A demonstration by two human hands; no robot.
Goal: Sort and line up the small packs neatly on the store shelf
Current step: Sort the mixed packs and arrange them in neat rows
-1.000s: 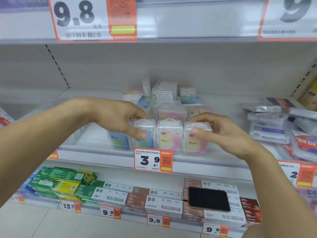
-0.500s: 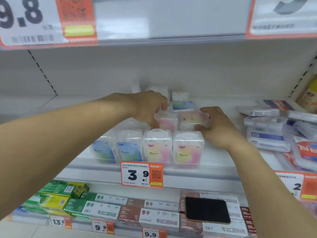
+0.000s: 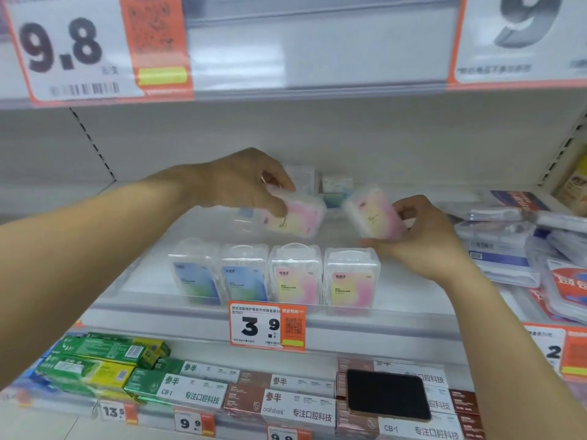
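Note:
Several clear small packs stand in a row at the front of the middle shelf (image 3: 413, 300): two blue ones (image 3: 197, 274) on the left and two pink-yellow ones (image 3: 351, 279) on the right. My left hand (image 3: 241, 182) grips a pink-yellow pack (image 3: 293, 217), lifted and tilted above the shelf behind the row. To its right, my right hand (image 3: 422, 236) holds another pink-yellow pack (image 3: 373, 214), also raised and tilted. More small packs (image 3: 336, 184) lie at the back of the shelf, partly hidden by my hands.
Flat clear packages (image 3: 498, 236) are piled on the right of the same shelf. A 3.9 price tag (image 3: 266, 325) hangs on the shelf rail. Below are green boxes (image 3: 104, 357), toothpaste boxes (image 3: 298, 404) and a black phone (image 3: 387, 393) lying on them.
Both hands left the front row, reached to the back of the shelf, and each now holds a pink-yellow pack lifted off the shelf. The camera shifted slightly.

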